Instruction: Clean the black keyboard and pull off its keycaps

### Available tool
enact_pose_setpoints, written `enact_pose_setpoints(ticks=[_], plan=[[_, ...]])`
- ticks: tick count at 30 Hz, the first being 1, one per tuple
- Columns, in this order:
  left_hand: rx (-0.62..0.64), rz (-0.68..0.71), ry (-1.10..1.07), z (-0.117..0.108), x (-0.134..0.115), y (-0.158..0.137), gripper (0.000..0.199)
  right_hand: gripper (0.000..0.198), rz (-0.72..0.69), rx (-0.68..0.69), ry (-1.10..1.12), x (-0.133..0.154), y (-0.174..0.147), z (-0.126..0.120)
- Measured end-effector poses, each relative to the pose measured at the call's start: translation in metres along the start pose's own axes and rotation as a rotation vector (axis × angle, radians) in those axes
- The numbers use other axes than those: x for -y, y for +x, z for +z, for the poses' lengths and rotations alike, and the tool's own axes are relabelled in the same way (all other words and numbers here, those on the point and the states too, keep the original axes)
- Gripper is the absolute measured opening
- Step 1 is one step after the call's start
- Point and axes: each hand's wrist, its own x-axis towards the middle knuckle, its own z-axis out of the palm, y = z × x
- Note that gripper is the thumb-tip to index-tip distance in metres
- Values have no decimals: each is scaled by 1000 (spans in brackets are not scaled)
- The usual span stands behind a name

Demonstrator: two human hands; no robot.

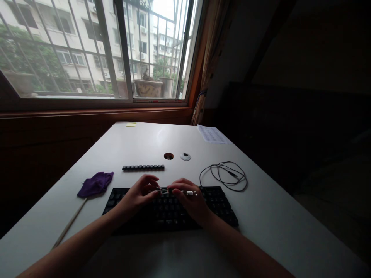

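A black keyboard (166, 216) lies on the white desk beneath both hands. My right hand (191, 200) is closed around a wire keycap puller (164, 190), its silvery end showing beside the fingers and its thin wires pointing left. At those wire tips, the thumb and fingers of my left hand (143, 191) are drawn together. What they pinch there is too small to make out. Just beyond the keyboard, a straight row of black keycaps (143, 167) sits on the desk.
Left of the keyboard lie a purple cloth (95, 184) and a thin stick (71, 222). A coiled black cable (228, 175) rests at the right. Farther back are a desk hole (168, 156), a white ring (185, 156), a printed sheet (213, 134) and a yellow note (131, 124).
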Motion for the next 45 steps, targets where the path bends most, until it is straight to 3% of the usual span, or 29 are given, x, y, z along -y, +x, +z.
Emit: enact_pose_setpoints(ticks=[13, 21, 32, 45], plan=[[-117, 101, -26, 2, 7, 1, 32, 20, -20, -1, 17, -1, -4, 2], [-75, -8, -4, 1, -7, -2, 26, 24, -108, -4, -12, -2, -6, 3], [-83, -73, -105, -1, -6, -2, 20, 24, -160, 53, -47, -7, -7, 2], [-149, -93, -216, -2, -1, 2, 37, 24, -166, 77, -37, -7, -6, 3]])
